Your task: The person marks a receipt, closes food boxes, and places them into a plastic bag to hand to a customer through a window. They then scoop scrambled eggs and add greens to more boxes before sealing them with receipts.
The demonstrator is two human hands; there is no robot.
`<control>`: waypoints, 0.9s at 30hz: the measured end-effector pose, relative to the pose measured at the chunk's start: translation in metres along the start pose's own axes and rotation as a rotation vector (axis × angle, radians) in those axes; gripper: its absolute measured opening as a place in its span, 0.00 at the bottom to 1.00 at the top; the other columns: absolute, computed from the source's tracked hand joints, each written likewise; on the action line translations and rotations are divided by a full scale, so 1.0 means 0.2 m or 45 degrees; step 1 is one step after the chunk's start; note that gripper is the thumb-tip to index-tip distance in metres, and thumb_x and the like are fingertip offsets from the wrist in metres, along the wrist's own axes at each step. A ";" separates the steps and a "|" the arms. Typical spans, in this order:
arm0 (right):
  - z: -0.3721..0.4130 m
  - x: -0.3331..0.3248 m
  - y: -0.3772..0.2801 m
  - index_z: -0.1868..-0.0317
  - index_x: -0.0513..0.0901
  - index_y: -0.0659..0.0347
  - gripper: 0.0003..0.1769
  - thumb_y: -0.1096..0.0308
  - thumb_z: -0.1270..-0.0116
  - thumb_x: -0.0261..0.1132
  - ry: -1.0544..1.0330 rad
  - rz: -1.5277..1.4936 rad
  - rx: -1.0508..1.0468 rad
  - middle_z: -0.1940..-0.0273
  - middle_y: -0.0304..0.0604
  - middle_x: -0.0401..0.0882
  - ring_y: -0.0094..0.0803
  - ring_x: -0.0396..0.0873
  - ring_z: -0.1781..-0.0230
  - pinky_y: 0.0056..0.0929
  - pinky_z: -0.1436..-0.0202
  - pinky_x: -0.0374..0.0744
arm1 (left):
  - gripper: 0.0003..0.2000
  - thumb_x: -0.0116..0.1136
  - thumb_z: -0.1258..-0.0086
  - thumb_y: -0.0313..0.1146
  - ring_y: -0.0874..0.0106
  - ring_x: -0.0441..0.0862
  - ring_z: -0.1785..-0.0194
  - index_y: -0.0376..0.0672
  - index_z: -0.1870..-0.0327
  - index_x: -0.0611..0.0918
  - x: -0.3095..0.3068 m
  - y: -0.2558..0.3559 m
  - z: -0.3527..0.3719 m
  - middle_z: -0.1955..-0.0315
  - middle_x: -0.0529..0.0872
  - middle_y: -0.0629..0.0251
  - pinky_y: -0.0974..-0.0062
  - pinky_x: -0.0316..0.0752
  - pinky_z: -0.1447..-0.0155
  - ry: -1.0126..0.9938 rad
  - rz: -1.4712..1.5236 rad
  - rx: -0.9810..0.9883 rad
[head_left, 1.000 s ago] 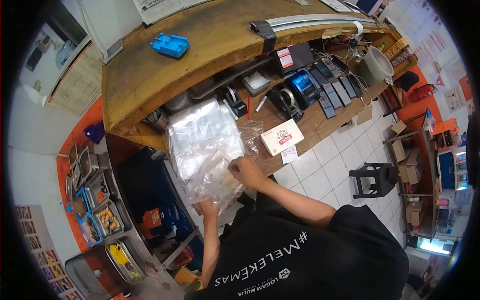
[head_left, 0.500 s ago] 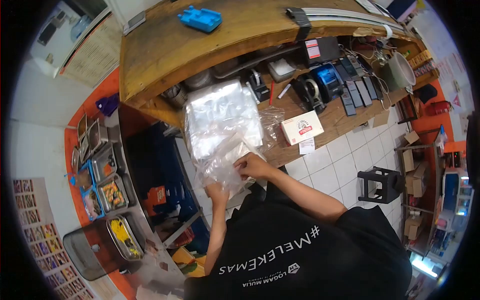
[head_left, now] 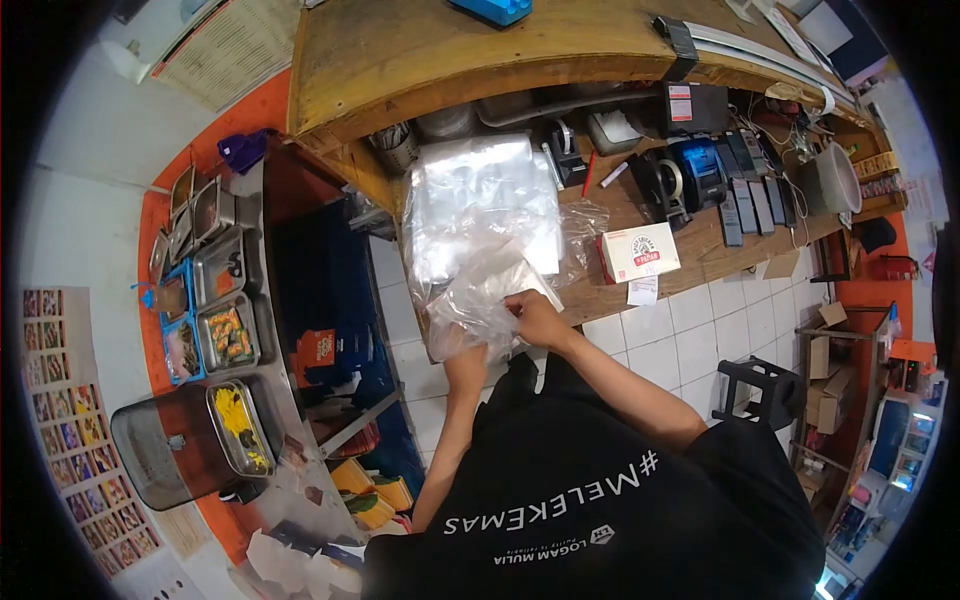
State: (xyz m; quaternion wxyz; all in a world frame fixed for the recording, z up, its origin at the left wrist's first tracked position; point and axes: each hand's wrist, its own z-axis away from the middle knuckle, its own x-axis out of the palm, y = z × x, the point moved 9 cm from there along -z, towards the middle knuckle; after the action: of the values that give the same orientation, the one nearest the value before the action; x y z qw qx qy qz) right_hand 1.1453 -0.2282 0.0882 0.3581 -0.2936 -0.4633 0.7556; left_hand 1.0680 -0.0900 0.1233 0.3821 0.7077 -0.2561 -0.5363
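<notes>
A clear plastic bag (head_left: 468,318) is bunched up between my hands at the front edge of the wooden counter. My right hand (head_left: 538,320) pinches the bag's right side between thumb and fingers. Lower and to the left, my left hand (head_left: 466,366) is closed on the bag's bottom part, its fingertips mostly covered by the crumpled film. Just beyond both hands lies a stack of clear plastic bags (head_left: 480,190), flat on the counter. To the right of the stack sits a white printed food box (head_left: 640,252), with a paper slip (head_left: 643,291) at its front edge.
Tape dispensers (head_left: 660,185), a red pen (head_left: 589,173) and several phones (head_left: 740,205) lie along the counter under a wooden shelf (head_left: 400,60). Food trays (head_left: 238,430) line the metal counter at left. A black stool (head_left: 757,392) stands on the tiled floor at right.
The camera view has shifted, so the counter and its things appear farther right. Both hands remain at the bag, with the crumpled film slightly rearranged around them.
</notes>
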 end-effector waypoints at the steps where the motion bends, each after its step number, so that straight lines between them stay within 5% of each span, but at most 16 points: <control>1: 0.01 0.00 -0.01 0.54 0.91 0.70 0.12 0.77 0.37 0.69 0.029 0.026 -0.025 0.68 0.48 0.90 0.29 0.86 0.69 0.31 0.63 0.83 | 0.15 0.65 0.40 0.21 0.42 0.80 0.41 0.34 0.50 0.86 0.00 0.00 0.00 0.50 0.86 0.45 0.49 0.73 0.36 -0.019 -0.047 -0.014; 12: 0.08 -0.01 -0.03 0.51 0.90 0.68 0.15 0.75 0.38 0.70 0.215 -0.004 -0.233 0.65 0.54 0.91 0.32 0.88 0.66 0.34 0.60 0.84 | 0.17 0.66 0.38 0.21 0.44 0.82 0.42 0.34 0.47 0.86 0.01 0.20 -0.02 0.54 0.87 0.44 0.51 0.76 0.38 -0.130 -0.405 0.090; 15: 0.14 -0.06 -0.02 0.56 0.89 0.71 0.11 0.81 0.40 0.69 0.301 -0.074 -0.063 0.66 0.52 0.90 0.30 0.88 0.70 0.32 0.63 0.85 | 0.20 0.69 0.40 0.23 0.42 0.80 0.41 0.34 0.45 0.85 0.01 0.18 -0.07 0.51 0.86 0.45 0.53 0.73 0.33 -0.323 -0.296 0.087; 18: 0.14 -0.06 0.06 0.59 0.87 0.76 0.09 0.85 0.40 0.68 0.322 -0.337 -0.043 0.68 0.51 0.90 0.30 0.89 0.71 0.29 0.66 0.87 | 0.19 0.69 0.37 0.23 0.48 0.84 0.45 0.31 0.45 0.83 0.06 0.00 -0.08 0.53 0.87 0.48 0.57 0.80 0.38 -0.536 -0.238 -0.042; 19: 0.13 -0.05 0.09 0.59 0.87 0.77 0.08 0.84 0.40 0.69 0.291 -0.344 -0.028 0.68 0.51 0.90 0.30 0.89 0.71 0.29 0.65 0.87 | 0.17 0.67 0.35 0.21 0.56 0.88 0.49 0.32 0.44 0.82 0.10 -0.15 -0.03 0.51 0.88 0.52 0.63 0.86 0.46 -0.596 0.366 -0.584; 22: 0.14 -0.08 0.10 0.62 0.88 0.75 0.05 0.82 0.38 0.70 0.219 -0.268 0.016 0.68 0.50 0.90 0.30 0.89 0.71 0.29 0.62 0.89 | 0.18 0.62 0.33 0.17 0.62 0.89 0.51 0.33 0.42 0.80 0.19 -0.29 0.00 0.51 0.87 0.53 0.68 0.89 0.52 -0.684 0.665 -0.826; 25: 0.16 -0.08 0.15 0.63 0.89 0.74 0.03 0.80 0.36 0.71 0.145 -0.411 0.115 0.67 0.49 0.90 0.29 0.89 0.70 0.27 0.61 0.89 | 0.19 0.67 0.33 0.19 0.65 0.89 0.55 0.31 0.41 0.81 0.21 -0.39 -0.01 0.56 0.88 0.57 0.71 0.87 0.53 -0.562 0.622 -0.581; 27: 0.20 -0.06 0.18 0.63 0.89 0.73 0.03 0.80 0.35 0.71 0.110 -0.629 0.165 0.66 0.48 0.90 0.29 0.89 0.68 0.27 0.60 0.89 | 0.18 0.65 0.33 0.16 0.67 0.89 0.56 0.31 0.41 0.81 0.26 -0.37 0.04 0.55 0.88 0.58 0.72 0.87 0.53 -0.445 0.895 -0.877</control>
State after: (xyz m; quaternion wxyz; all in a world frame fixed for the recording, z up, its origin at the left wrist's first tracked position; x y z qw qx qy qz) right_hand 1.1124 -0.2687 0.0730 0.5694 -0.1799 -0.4558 0.6600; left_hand 1.0723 -0.0883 0.0326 0.7013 0.3123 -0.3467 -0.5390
